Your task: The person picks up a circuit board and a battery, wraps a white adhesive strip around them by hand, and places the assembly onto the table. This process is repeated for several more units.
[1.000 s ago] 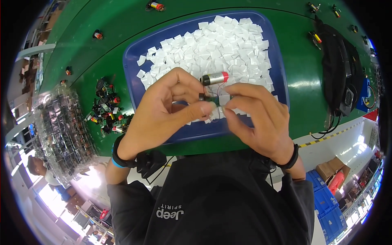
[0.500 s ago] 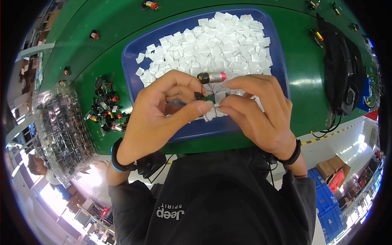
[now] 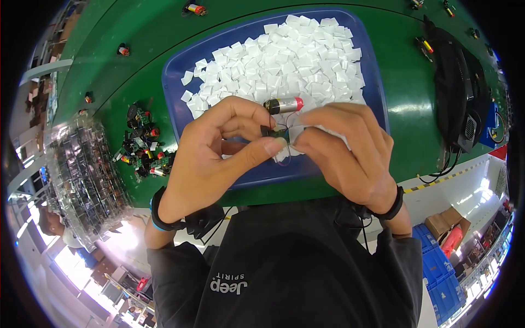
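Note:
Over the near part of a blue tray [image 3: 170,104], I hold a small green circuit board [image 3: 280,133] with thin wires. The thumb and fingers of my left hand [image 3: 210,147] pinch the board's left side. Above it sits a silver cylindrical battery [image 3: 284,105] with a black end and a red end, joined by wires. My right hand [image 3: 353,150] has thumb and fingertips closed on a small white square sheet [image 3: 296,133] at the board's right side. Its fingertips hide part of the sheet. Many similar white pieces [image 3: 290,60] fill the tray.
Left of the tray lies a heap of boards with batteries [image 3: 143,142], next to clear plastic-wrapped stacked trays [image 3: 85,177]. Single battery assemblies [image 3: 195,9] are spread along the green far strip. A black bag [image 3: 456,87] lies right; blue crates [image 3: 437,262] stand below.
My right hand has shifted slightly at the board, and the wires now loop differently beneath it. The assemblies on the far strip have moved a little left. My left hand stays almost still.

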`<state>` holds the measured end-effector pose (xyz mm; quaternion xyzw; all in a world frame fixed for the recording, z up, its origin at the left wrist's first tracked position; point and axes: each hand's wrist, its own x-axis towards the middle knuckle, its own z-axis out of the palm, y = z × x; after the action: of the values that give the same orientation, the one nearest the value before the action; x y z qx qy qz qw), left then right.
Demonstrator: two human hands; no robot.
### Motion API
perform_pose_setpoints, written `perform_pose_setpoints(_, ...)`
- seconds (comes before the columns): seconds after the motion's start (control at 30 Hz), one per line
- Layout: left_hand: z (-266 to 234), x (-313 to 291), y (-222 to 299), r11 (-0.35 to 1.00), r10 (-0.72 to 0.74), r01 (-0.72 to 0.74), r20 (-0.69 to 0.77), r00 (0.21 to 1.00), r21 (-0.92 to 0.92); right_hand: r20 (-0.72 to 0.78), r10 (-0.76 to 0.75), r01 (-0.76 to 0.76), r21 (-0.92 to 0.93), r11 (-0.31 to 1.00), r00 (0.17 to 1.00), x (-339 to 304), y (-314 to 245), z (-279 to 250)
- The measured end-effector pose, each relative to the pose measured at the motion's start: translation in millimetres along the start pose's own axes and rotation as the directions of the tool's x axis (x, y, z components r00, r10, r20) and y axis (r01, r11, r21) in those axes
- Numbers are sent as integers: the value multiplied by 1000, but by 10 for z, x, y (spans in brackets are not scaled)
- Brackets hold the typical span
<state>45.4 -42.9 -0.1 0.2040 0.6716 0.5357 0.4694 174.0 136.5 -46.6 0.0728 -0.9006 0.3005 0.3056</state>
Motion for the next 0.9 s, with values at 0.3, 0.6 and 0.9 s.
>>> perform_pose_setpoints(0.3,44,-52,8,958,189,-175,-44,981,229,-17,528,-482,380,789,849,14,139,-77)
perform_pose_setpoints(0.6,-14,-16,-8,901,266,-273,66,962,337,194,240,-304,442,844,951,119,72,-86)
perform_pose_setpoints(0.9,76,-41,19,917,161,-145,-12,987,372,-3,120,-116,232,966,993,87,-26,-49)
